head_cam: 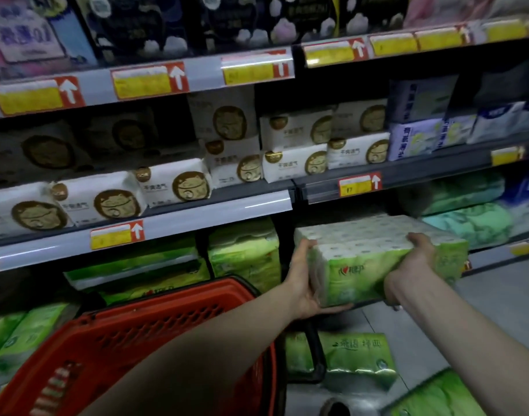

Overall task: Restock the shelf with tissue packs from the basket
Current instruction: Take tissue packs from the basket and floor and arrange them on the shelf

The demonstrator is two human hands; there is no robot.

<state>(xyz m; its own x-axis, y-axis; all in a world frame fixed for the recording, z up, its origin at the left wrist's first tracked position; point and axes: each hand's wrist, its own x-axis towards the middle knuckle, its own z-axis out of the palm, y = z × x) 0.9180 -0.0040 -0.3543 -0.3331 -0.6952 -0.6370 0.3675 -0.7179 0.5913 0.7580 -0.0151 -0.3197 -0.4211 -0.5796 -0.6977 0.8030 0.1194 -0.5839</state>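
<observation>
The green tissue pack (377, 256) is out of the red basket (233, 283). It is held in the air above and to the right of the basket's rim, with its far end pointed into the open shelf (503, 256) bay beyond the basket's right side.

Both hands grip it. The left hand (302, 283) cups the end nearer the basket, with the thumb up on the top edge and the fingers curled under the bottom corner. The right hand (413, 265) clamps the side farther from the basket, with its fingers hooked over the top edge; its thumb is hidden.

The pack looks bulky but probably light. It is a block of soft rolls in thin glossy film, so it should give under pressure and the wrap may slide against a palm. One-handed pinching would likely dent it or stretch the film. Spreading the hold across two opposite ends, with some fingers underneath to carry the weight (as the left hand does here), seems the safe way. It is not fragile, though hard squeezing could crush the rolls.

Another green pack (341, 352) lies on the floor just right of the basket, and more green packs (245, 253) are stacked on the shelf behind it.
</observation>
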